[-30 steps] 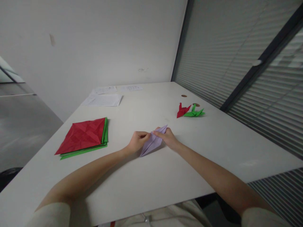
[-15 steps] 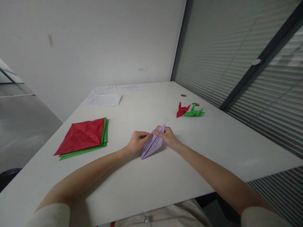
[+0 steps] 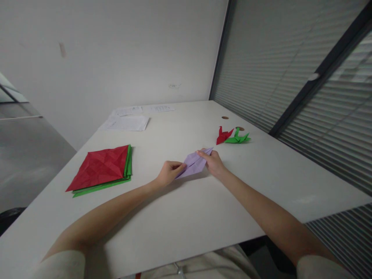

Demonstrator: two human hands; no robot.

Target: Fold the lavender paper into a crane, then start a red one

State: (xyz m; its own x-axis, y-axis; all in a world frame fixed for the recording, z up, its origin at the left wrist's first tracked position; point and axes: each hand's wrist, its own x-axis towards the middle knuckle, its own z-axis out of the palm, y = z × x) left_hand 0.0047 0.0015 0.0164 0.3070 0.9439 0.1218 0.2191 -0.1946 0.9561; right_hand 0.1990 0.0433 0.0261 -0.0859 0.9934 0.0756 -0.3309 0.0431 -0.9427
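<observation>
A folded sheet of purple origami paper, long and diamond-shaped with a centre slit, is held just above the table between my two hands. My left hand pinches its near-left point between thumb and fingers. At the far-right end, my right hand grips it, thumb on top and fingers underneath. Beyond my right hand stand a red origami crane and a green origami crane, side by side and touching or nearly so.
To the left on the white table lies a stack of creased red and green paper sheets. White printed papers rest at the back left. Two round holes pierce the tabletop near the right-hand blinds.
The purple paper has turned flatter, its long axis now nearer to sideways. My left hand has shifted its pinch to the near point, and my right hand has moved slightly right.
</observation>
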